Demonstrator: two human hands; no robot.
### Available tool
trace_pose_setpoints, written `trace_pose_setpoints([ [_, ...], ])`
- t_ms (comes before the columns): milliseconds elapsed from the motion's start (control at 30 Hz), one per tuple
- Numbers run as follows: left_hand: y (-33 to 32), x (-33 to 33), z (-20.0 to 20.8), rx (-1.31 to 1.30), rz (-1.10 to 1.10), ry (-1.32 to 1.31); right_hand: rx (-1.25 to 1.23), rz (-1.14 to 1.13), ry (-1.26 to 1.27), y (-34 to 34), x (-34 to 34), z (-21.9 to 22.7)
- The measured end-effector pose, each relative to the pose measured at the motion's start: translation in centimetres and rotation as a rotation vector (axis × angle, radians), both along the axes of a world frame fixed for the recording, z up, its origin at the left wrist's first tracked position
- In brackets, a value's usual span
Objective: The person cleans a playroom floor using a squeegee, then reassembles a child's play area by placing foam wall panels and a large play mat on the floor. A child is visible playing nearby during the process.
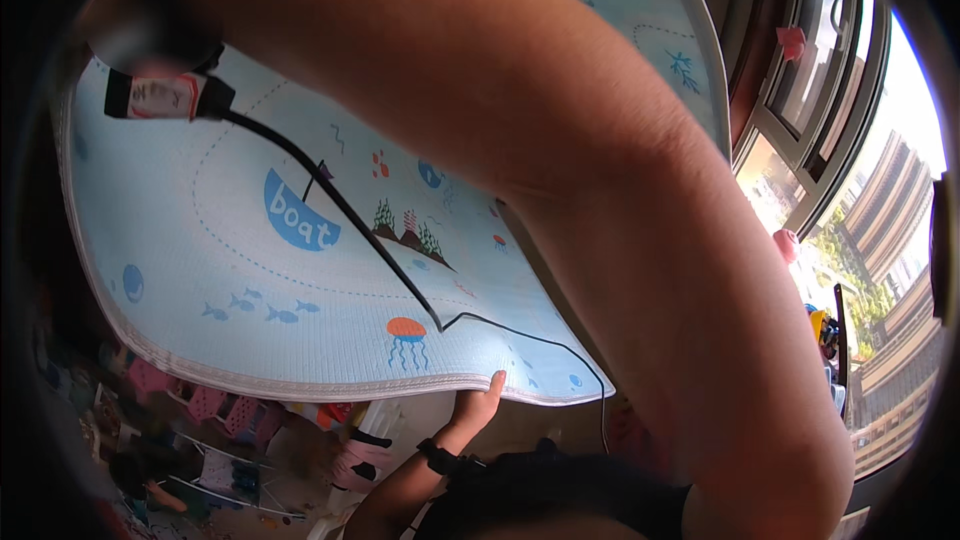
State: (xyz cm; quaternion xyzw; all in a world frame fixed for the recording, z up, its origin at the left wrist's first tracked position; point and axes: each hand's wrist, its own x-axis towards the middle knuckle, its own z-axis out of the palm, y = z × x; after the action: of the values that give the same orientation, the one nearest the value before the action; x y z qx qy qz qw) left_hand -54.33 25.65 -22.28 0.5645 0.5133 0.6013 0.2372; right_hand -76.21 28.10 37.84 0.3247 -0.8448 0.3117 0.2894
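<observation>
A large light-blue play mat (pixel 230 270) with sea pictures and a pale stitched rim is tilted up in front of me, its lower edge curving. My left hand (pixel 482 408) is closed on that lower edge, thumb over the printed face and the other fingers hidden behind. My right arm (pixel 600 160) crosses high over the mat from lower right to upper left. At the far upper left, my right hand (pixel 108 8) is dark and partly cut off near the mat's edge; its fingers are hidden. Dark wristbands sit on both wrists.
From my right wrist a black cable (pixel 340 208) with a labelled plug (pixel 165 97) hangs across the mat toward my body. A window (pixel 810 90) stands at the right. Below left are a drying rack (pixel 215 475) and pink hung items (pixel 205 405).
</observation>
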Motion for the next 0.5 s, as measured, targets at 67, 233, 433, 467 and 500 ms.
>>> trace_pose_setpoints([
  [67, 0.6, -1.5, -1.2, 0.044, 0.081, 0.092, 0.013, 0.175, -0.029, -3.9, -3.1, -4.7],
  [233, 1.1, -3.3, 3.5, -0.139, -0.331, 0.054, -0.008, 0.033, -0.051, -8.2, -2.9, -17.8],
  [433, -12.2, -7.8, 20.8, -0.092, -0.403, 0.695, 0.194, 0.053, -0.158, -7.6, -2.1, -20.2],
  [467, -14.7, -8.3, 24.7, 0.14, -0.044, 0.834, 0.19, 0.032, -0.182, -7.2, -1.8, -20.7],
  [500, -16.3, -9.0, 28.4, 0.268, 0.268, 0.98, 0.179, 0.017, -0.219, -6.6, -1.8, -22.0],
])
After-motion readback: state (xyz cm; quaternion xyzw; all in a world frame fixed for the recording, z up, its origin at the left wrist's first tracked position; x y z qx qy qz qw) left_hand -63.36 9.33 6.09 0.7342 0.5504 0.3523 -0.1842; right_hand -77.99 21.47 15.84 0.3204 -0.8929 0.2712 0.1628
